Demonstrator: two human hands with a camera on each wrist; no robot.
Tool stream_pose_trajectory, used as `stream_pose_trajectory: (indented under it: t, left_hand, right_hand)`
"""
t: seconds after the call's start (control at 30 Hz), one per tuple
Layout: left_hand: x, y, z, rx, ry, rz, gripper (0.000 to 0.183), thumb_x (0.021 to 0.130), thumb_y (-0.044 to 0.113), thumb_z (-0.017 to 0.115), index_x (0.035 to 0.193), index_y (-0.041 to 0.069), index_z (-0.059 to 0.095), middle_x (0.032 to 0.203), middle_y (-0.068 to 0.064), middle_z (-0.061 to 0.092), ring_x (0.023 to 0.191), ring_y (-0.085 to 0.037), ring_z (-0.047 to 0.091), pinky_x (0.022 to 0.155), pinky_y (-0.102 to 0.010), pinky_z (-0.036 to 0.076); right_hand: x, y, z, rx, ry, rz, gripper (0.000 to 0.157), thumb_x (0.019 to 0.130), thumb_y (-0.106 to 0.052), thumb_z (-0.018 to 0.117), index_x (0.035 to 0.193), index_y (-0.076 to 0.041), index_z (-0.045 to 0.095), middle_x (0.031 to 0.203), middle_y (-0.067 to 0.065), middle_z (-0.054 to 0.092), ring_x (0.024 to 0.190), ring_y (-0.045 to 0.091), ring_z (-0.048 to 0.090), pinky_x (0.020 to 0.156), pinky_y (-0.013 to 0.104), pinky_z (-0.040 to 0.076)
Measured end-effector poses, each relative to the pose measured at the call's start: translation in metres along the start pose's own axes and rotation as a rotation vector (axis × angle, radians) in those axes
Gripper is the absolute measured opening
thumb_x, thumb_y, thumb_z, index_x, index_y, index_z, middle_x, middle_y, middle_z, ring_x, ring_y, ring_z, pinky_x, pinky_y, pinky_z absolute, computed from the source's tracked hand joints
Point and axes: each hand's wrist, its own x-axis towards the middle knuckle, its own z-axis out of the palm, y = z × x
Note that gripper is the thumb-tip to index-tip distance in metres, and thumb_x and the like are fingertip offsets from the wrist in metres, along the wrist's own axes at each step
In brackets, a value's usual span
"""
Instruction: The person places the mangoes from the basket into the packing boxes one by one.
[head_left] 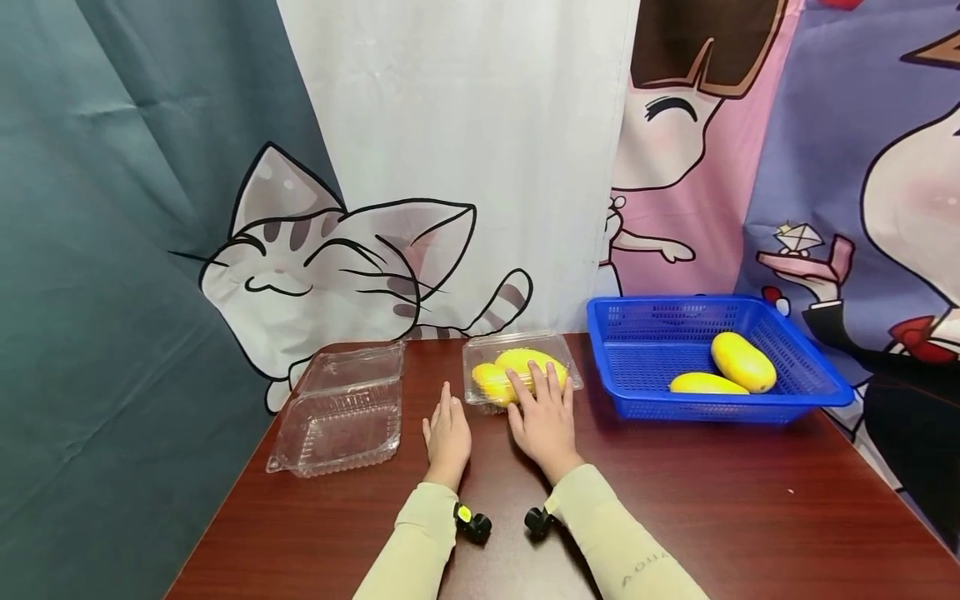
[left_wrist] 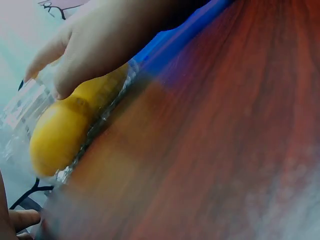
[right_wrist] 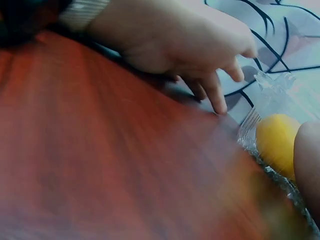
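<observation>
container (head_left: 476, 348): clear glossy plastic; fruit (head_left: 742, 363): smooth; basket (head_left: 708, 408): plastic; table (head_left: 750, 492): glossy wood-grain; backdrop (head_left: 465, 100): cloth

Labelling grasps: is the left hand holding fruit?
No, the left hand is empty; the nearest fruits lie inside a clear container.

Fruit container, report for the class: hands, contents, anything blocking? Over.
Right hand resting on filled clear container. Left hand nearby, holding nothing. Yellow fruit inside. Nothing visibly blocking; blue basket off to the right.
</observation>
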Motion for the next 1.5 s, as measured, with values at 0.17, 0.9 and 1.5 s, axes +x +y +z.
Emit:
stream_pose_trajectory:
  t: [0.17,0.9,1.5]
  left_hand:
    - [-0.002,0.000,0.002,-0.010,0.012,0.000,0.050,0.110,0.031,0.032,0.158,0.019,0.035,0.151,-0.014,0.050,0.143,-0.039,0.037,0.120,-0.061,0.005]
    - [0.001,0.001,0.003,0.004,0.014,0.018,0.044,0.110,0.029,0.032,0.145,0.012,0.052,0.145,-0.014,0.056,0.142,-0.037,0.038,0.120,-0.060,0.006]
    - [0.025,0.027,-0.141,-0.236,-0.686,0.179,0.043,0.109,0.023,0.042,0.145,0.000,0.048,0.132,-0.030,0.060,0.122,-0.046,0.058,0.106,-0.059,0.042]
  right_hand:
    - [0.004,0.012,0.000,-0.011,-0.016,0.035,0.059,0.096,-0.038,0.055,0.154,-0.033,0.043,0.162,0.009,0.029,0.153,0.037,0.012,0.119,0.064,0.006]
    - [0.020,0.043,0.007,-0.025,0.040,0.123,0.063,0.096,-0.036,0.054,0.157,-0.030,0.037,0.164,0.014,0.021,0.152,0.041,0.011,0.116,0.067,0.011]
    - [0.007,0.037,-0.012,0.177,0.226,-0.005,0.061,0.088,-0.021,0.060,0.148,-0.020,0.051,0.156,0.021,0.035,0.146,0.048,0.025,0.116,0.065,0.017]
